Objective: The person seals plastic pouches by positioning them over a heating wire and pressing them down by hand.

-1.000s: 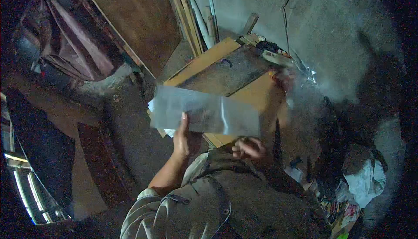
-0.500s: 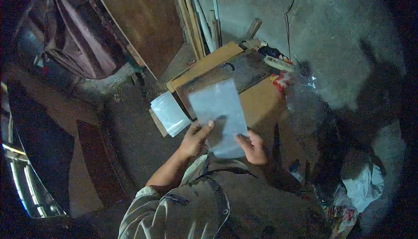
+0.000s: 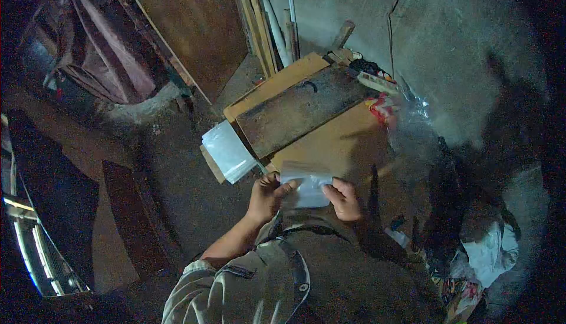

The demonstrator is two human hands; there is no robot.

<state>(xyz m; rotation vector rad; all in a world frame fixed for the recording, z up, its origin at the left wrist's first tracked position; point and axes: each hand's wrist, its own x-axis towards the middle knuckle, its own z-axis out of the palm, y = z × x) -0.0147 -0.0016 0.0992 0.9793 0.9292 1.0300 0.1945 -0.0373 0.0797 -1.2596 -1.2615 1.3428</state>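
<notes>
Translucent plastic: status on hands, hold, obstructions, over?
Left hand, right hand: gripping opposite sides. Translucent plastic: held between them. Pale sheets: apart, off left. Nothing visibly blocking.

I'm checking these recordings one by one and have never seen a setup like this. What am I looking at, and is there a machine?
There is no machine: these are a person's bare hands, seen by one camera worn on the head, looking forward and down. That is why the person's own shirt fills the bottom.

The left hand and right hand hold a piece of translucent plastic between them; whether it is folded is hard to tell.

Beyond them, a dark board lies on a tan surface, with a small black curved thing on the board. Shiny whitish sheets lie to the left.
</notes>
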